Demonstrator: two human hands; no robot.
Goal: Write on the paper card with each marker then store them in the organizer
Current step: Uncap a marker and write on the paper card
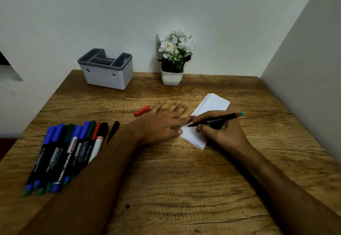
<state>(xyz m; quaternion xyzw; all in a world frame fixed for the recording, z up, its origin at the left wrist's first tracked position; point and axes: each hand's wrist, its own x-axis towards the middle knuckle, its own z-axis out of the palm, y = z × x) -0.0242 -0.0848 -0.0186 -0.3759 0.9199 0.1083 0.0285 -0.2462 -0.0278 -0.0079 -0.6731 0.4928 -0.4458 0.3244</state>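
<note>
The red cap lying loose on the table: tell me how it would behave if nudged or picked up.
The red cap looks like a small hollow plastic tube, so it is probably very light and rigid. Its rounded shape on the flat wooden table suggests it may roll if nudged sideways. Being small and smooth, it likely needs a fingertip pinch and could slip.

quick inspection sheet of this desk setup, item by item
surface: wooden table, grain and cracks visible
job's things: white paper card right of centre; black marker uncapped, tip on the card; red cap lying loose on the table; row of capped markers at left; grey organizer at back, no markers seen inside
clutter: potted white flowers against the wall
grippers: left hand flat, fingers pressing the card's edge; right hand gripping the black marker
cables: nothing seen
surroundings: plain walls behind and to the right
</note>
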